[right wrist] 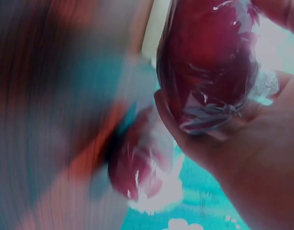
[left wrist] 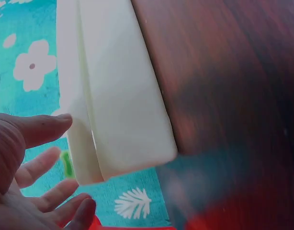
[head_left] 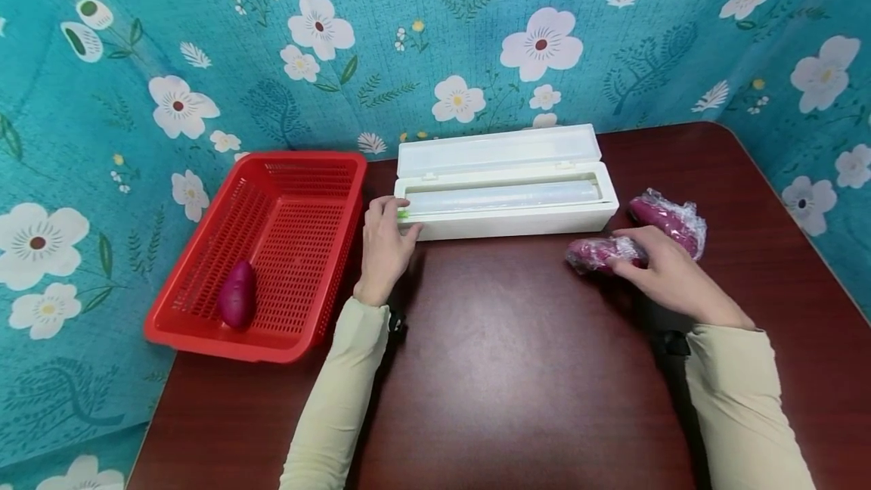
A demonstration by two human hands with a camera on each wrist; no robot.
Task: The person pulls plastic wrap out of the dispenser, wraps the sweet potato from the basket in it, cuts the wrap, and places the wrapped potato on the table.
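Note:
My right hand (head_left: 663, 271) grips a purple-red sweet potato (head_left: 602, 254) in clear plastic wrap, held over the table's right side. A second wrapped sweet potato (head_left: 670, 219) lies just beyond that hand; the right wrist view shows both, the held one (right wrist: 209, 62) close up and the other (right wrist: 140, 158) below it. At the left end of a white cling film box (head_left: 510, 221) is my left hand (head_left: 386, 248), its fingers spread and loosely bent by the corner near a green tab (left wrist: 66, 164). The box lid (head_left: 500, 151) stands raised, and a film roll (head_left: 503, 196) lies inside.
To the left stands a red plastic basket (head_left: 156, 327) with one unwrapped sweet potato (head_left: 238, 295) in it. The dark red-brown table (head_left: 503, 354) ends at a blue flowered cloth (head_left: 408, 36) behind and on both sides.

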